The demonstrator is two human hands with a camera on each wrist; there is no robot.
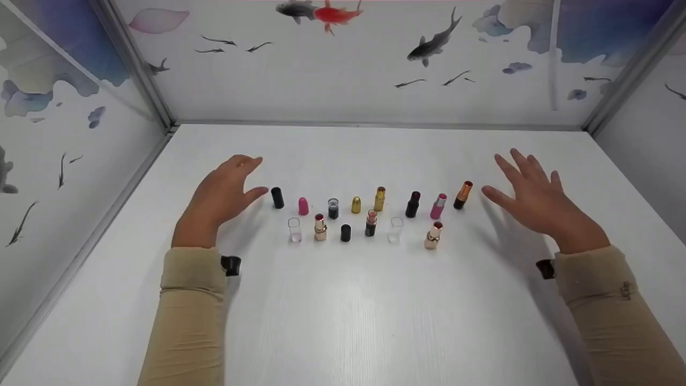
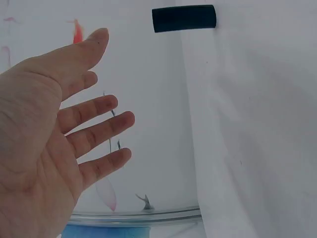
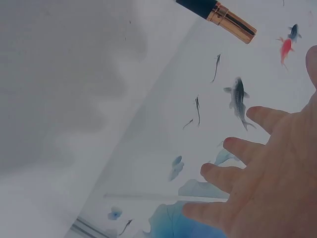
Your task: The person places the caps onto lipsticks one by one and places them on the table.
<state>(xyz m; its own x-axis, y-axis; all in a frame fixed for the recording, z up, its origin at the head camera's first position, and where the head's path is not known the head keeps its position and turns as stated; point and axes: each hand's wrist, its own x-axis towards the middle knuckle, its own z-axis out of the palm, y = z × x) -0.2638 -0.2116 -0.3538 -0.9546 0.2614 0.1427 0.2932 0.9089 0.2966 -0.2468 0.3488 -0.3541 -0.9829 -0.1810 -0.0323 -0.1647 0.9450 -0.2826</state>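
My left hand [image 1: 222, 190] is held over the table left of the lipstick rows, fingers relaxed and nothing in it. Its thumb is nearest a black cap [image 1: 277, 198], which also shows at the top of the left wrist view. On the other side, my right hand [image 1: 536, 201] spreads its fingers beside a black-and-copper lipstick [image 1: 463, 194], holding nothing. That lipstick [image 3: 232, 22] appears at the top of the right wrist view. Between the hands stand a pink cap [image 1: 303, 206], a gold cap [image 1: 356, 204], a pink lipstick [image 1: 438, 206] and a dark lipstick [image 1: 412, 204].
The front row holds clear caps, one at the left [image 1: 295, 229], gold lipsticks including the rightmost one [image 1: 433, 236], a short black cap [image 1: 345, 232] and a black-based lipstick [image 1: 371, 223]. Printed fish panels [image 1: 353, 80] wall the white table [image 1: 343, 321] at the back and sides.
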